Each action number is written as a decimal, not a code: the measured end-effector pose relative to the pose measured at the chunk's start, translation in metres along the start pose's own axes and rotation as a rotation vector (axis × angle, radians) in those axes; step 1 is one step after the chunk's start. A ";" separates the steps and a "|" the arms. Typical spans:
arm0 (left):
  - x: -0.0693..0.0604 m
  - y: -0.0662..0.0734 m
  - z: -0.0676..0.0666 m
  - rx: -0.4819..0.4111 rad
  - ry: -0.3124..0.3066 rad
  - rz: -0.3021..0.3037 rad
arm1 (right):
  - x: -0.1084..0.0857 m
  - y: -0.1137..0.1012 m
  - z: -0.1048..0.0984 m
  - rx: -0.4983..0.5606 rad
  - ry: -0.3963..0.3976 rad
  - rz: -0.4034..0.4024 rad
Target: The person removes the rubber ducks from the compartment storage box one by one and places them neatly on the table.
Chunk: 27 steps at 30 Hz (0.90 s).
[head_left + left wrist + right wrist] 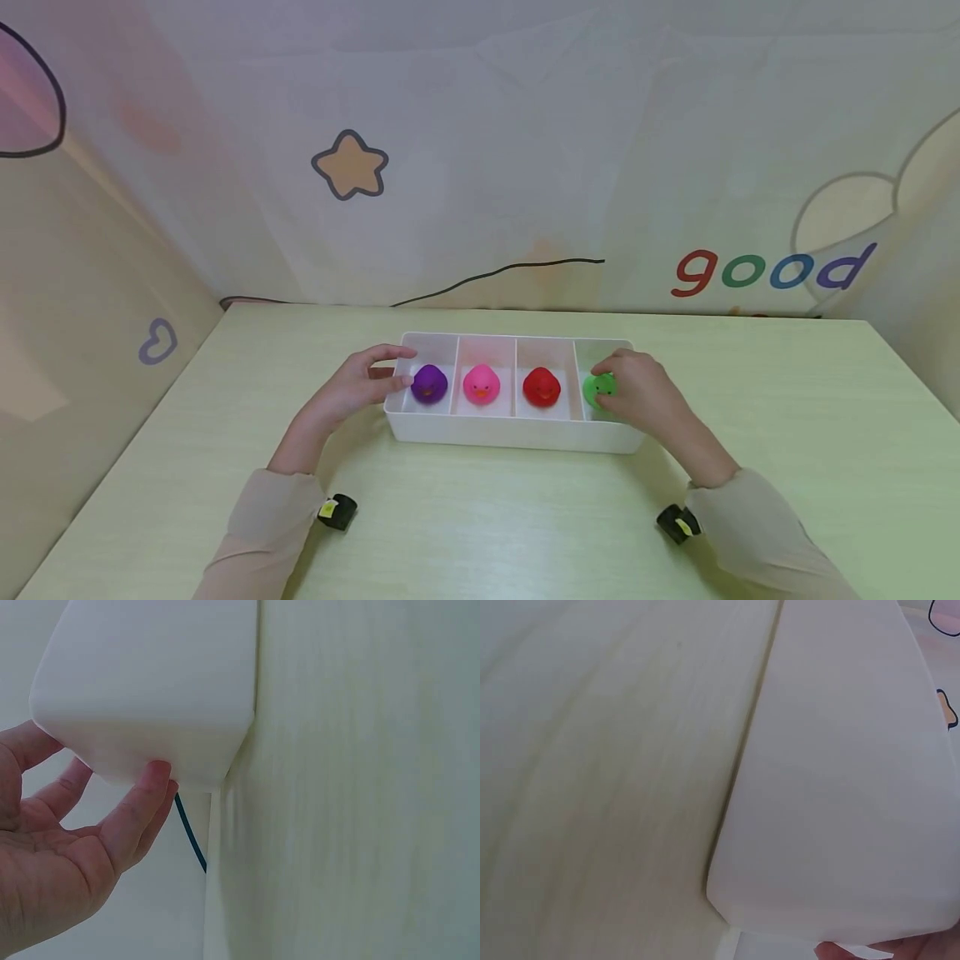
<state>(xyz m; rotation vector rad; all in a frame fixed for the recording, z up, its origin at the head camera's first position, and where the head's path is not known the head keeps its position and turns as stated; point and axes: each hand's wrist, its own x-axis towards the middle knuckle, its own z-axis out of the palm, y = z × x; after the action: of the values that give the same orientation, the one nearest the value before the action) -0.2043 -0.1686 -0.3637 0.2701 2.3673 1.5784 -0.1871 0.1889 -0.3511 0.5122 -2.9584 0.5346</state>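
A white box [517, 432] with several compartments holds a purple duck [429, 384], a pink duck [482, 384] and a red duck [542, 387], each in its own compartment. My left hand [345, 392] grips the box's left end; in the left wrist view, fingertips of that hand [82, 832] rest on the outside of the white end wall [150, 742]. Over the rightmost compartment, my right hand [645, 392] has thumb and finger around a green duck [600, 388], partly hiding it. The right wrist view shows the box wall [840, 780] and a sliver of that hand [922, 949].
The pale table [480, 517] extends around the box. Behind it stands a printed backdrop [480, 183] with a star and the word "good". Small black devices are at the left cuff [337, 512] and right cuff [678, 523].
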 end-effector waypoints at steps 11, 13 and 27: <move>0.001 -0.001 0.001 -0.011 -0.001 0.004 | 0.002 -0.004 -0.002 -0.020 -0.024 0.029; 0.001 -0.002 0.001 -0.009 0.000 -0.001 | 0.000 -0.005 -0.003 -0.002 -0.018 0.032; 0.000 -0.001 0.001 -0.010 0.010 -0.020 | -0.019 -0.002 -0.018 0.131 0.129 -0.054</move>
<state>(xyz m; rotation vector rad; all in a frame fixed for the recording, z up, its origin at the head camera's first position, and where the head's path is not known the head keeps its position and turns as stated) -0.2039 -0.1683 -0.3648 0.2360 2.3612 1.5862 -0.1678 0.1994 -0.3366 0.5459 -2.7925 0.7304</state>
